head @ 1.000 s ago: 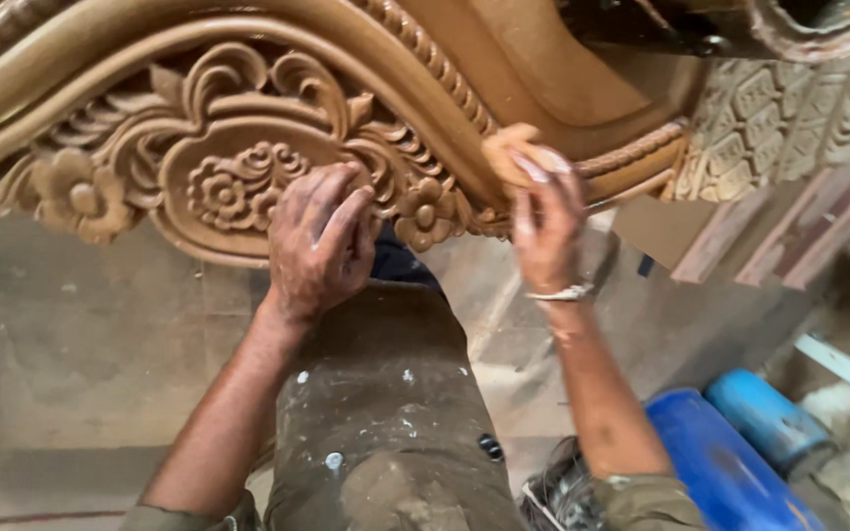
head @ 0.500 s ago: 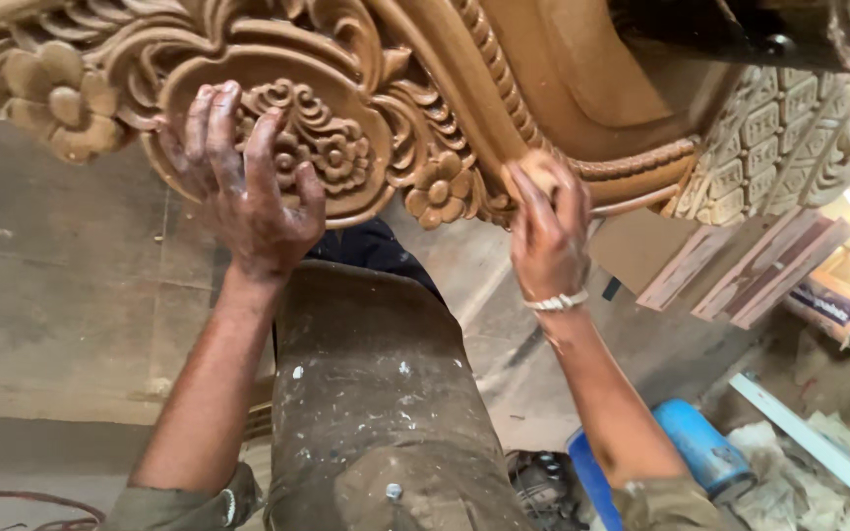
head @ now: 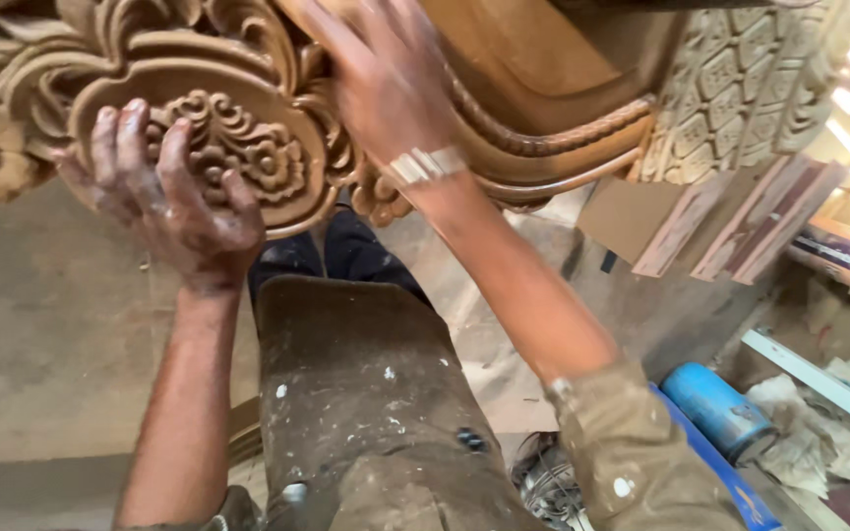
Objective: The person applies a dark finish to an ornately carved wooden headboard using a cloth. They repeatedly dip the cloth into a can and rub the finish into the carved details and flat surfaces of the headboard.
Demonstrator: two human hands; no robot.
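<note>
Warm, medium-bright light. Strongest source top right: blown-out glare patches at the frame edge, washing out detail there. Carved wooden panel (head: pixel 248 147) evenly lit, relief crisp, shallow shadows in the grooves. Left hand (head: pixel 164 202) sharp, wet sheen on the fingers. Right hand (head: pixel 386 84) heavily motion-blurred, fingers smeared, bracelet (head: pixel 425 165) only roughly readable. Floor under the panel dimmer, flat grey. Blue can (head: pixel 720 408) and clutter at lower right slightly soft. Mild wide-angle stretch towards the corners.
</note>
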